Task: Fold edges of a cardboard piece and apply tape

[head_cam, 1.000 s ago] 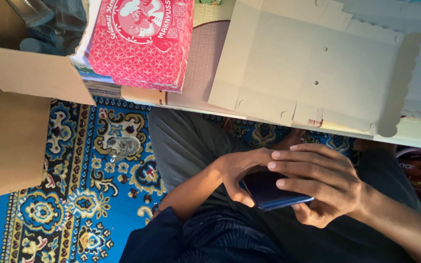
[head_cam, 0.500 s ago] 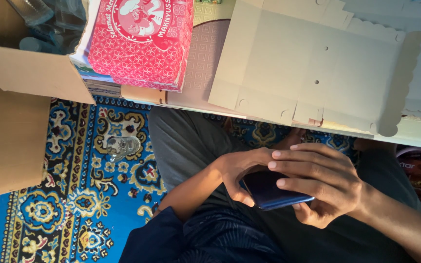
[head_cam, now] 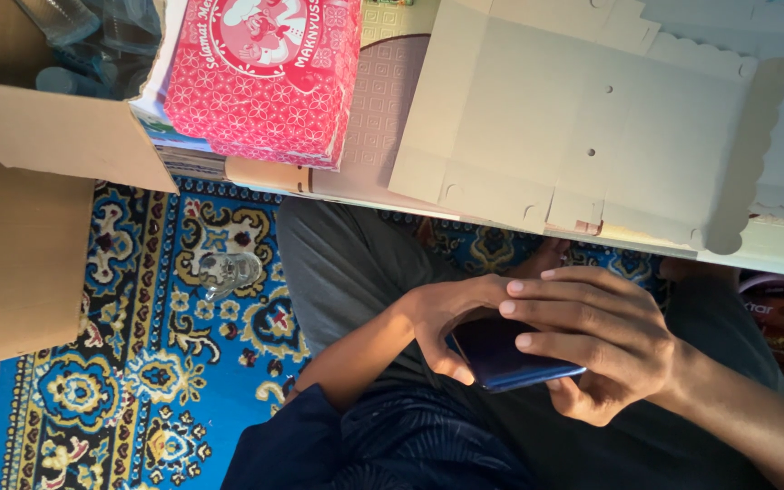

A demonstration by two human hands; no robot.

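A dark blue phone (head_cam: pixel 510 356) is gripped between both hands, the left hand (head_cam: pixel 451 318) curled around its near edge and the right hand (head_cam: pixel 596 340) wrapped over its far side, fingers laid across it. Above the hands, a flat cardboard sheet (head_cam: pixel 573 118) and a red patterned box (head_cam: pixel 265 77) are seen on the tabletop (head_cam: pixel 782 249).

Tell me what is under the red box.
The red box lies on a stack of flat printed cartons, with only their edges showing below it. The stack rests on a patterned mat. What lies under the box's middle is covered.
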